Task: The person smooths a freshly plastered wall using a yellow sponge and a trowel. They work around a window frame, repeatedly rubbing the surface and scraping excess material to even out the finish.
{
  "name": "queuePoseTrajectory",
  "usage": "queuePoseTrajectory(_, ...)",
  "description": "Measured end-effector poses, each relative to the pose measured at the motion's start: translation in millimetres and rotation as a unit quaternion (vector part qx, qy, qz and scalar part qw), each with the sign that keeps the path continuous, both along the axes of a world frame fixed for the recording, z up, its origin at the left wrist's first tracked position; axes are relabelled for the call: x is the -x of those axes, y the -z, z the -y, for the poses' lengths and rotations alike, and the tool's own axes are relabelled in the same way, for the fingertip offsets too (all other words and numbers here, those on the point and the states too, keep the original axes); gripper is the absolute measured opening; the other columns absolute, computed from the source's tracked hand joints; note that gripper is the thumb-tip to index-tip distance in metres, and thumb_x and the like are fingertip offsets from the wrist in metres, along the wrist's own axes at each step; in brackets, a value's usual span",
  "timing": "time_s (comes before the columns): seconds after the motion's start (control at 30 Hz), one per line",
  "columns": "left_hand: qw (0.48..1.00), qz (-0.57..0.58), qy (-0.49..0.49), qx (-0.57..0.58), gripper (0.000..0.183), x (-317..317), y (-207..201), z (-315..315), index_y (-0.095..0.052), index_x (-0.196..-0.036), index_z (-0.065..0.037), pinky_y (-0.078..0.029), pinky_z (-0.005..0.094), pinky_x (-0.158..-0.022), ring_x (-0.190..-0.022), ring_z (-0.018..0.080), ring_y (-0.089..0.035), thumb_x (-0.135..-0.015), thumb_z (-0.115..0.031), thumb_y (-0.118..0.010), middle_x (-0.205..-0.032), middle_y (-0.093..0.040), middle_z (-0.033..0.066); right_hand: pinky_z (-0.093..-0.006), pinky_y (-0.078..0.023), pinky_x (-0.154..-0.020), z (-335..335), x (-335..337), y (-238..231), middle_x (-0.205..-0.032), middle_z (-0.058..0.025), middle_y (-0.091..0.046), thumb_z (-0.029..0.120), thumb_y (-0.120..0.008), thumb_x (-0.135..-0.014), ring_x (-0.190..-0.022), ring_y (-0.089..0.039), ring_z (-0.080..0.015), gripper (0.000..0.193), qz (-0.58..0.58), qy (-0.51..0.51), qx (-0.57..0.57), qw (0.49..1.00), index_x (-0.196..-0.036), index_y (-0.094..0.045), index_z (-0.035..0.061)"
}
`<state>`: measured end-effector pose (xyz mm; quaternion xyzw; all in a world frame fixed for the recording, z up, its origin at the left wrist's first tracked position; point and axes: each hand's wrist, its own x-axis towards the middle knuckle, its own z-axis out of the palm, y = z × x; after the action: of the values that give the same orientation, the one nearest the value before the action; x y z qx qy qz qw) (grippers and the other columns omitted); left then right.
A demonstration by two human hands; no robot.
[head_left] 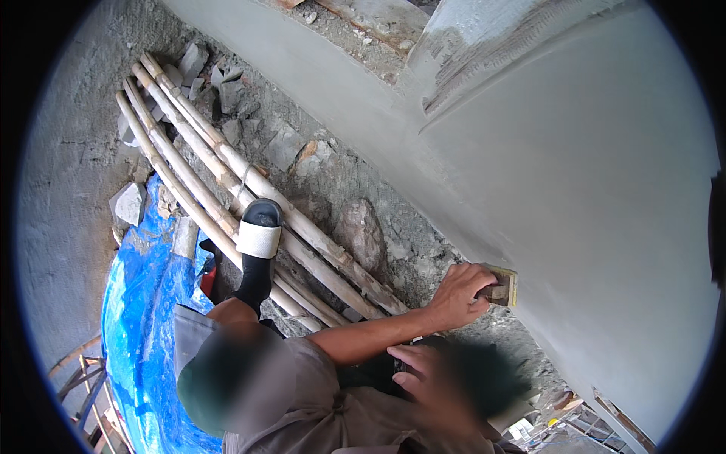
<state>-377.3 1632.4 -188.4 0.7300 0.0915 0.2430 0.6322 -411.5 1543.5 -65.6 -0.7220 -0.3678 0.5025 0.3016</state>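
Observation:
My left arm reaches across to the right, and my left hand (457,296) is closed on a small sponge float (501,287) with a yellow edge. The float rests against the lower edge of a smooth, grey plastered wall (575,189). Closer to my body, my right hand (418,371) has its fingers curled beside a small dark thing that I cannot make out. Part of that hand is blurred. One of my feet, in a black slide (261,227) with a white strap, stands on a bundle of bamboo poles (219,170).
Broken concrete pieces (231,94) and a large rock (359,234) lie on rough ground between the poles and the wall. A blue tarp (147,325) spreads at the left. Scaffold-like frames (91,390) show at the lower left. A rough grey wall (76,144) stands at far left.

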Motion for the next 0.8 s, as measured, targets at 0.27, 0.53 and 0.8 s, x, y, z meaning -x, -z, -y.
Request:
queuePoseTrajectory(0.27,0.938,0.231,0.256,0.019,0.039,-37,-117,-43,-0.048,-0.107,-0.003,-0.045,0.0448,-0.069,-0.081,0.0326,-0.055,-0.073,-0.005,-0.067,-0.091,-0.053,0.0116,-0.0426,-0.043,-0.1,-12,3,-26,-0.12,-0.0131,-0.061,0.039,-0.061,-0.092,-0.116,-0.057,-0.0279,0.046,0.04,0.263,0.054,0.962,-0.124,-0.06,0.0062)
queuePoseTrajectory(0.53,0.903,0.312,0.291,0.041,0.045,-14,-199,-82,-0.05,-0.104,-0.007,-0.035,0.04,-0.089,-0.087,0.0291,-0.054,-0.067,-0.01,-0.076,-0.09,-0.053,0.0082,-0.0434,-0.043,-0.102,-57,-6,-46,-0.125,-0.0143,-0.058,0.034,-0.052,-0.096,-0.118,-0.055,-0.0264,0.045,0.034,0.491,-0.583,0.646,-0.129,-0.054,0.0023)
queuePoseTrajectory(0.8,0.9,0.284,0.295,-0.146,0.017,21,-212,-239,-0.061,-0.09,-0.005,-0.046,0.0351,-0.074,-0.088,0.0251,-0.062,-0.079,-0.014,-0.07,-0.1,-0.064,0.0118,-0.0425,-0.044,-0.103,-27,-2,-113,-0.125,-0.0167,-0.058,0.023,-0.047,-0.098,-0.118,-0.055,-0.0256,0.041,0.183,0.539,-0.639,0.517,-0.128,-0.053,-0.0044)
